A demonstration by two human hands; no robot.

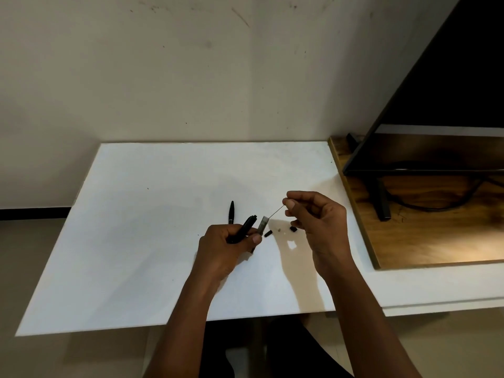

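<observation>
The thin rod (276, 211) is being pinched at its far end between thumb and forefinger of the right hand (319, 218), with the other fingers loosely curled. Its near end is being kept at the mouth of the small grey case (263, 224). That case is being gripped together with the black barrel (244, 229) in the curled fingers of the left hand (226, 249) — all of it is being held just above the middle of the white worktop (136, 241).

The rod is being judged very light, stiff and brittle. A sideways bend is likely to snap it, so it is best taken gently and drawn straight along its own line. The case is being judged light and smooth, and a firm hold round its lower half seems sound.

The things are being counted outward — one rod, one case and one barrel in the hands. On the worktop, one black tapered pen part (231, 212) is being seen beyond the left hand. A short black piece (267, 233) is lying just beside the case, a second black piece (293, 229) below the right hand's fingers, and one tiny grey bit (279, 229) between them.
</observation>
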